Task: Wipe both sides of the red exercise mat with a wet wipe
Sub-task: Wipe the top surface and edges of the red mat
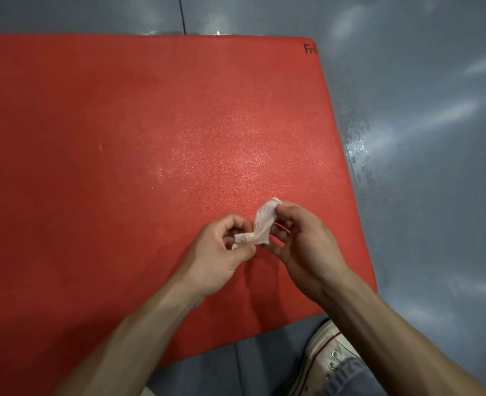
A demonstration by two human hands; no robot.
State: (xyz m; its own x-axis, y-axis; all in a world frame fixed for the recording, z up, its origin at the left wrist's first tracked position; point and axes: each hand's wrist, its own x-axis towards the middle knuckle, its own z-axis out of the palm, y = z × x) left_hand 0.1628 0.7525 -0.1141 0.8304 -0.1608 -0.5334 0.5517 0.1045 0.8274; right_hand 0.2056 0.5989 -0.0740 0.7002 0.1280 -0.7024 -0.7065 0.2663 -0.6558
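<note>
Your left hand (221, 252) and right hand (301, 244) both hover over the near right part of the red exercise mat (121, 138), which lies flat on the grey floor (435, 138). Each grip pinches one end of the crumpled wet wipe (260, 227), fingers curled; it seems twisted between them. A white shoe (330, 355) stands just off the mat's near edge.
</note>
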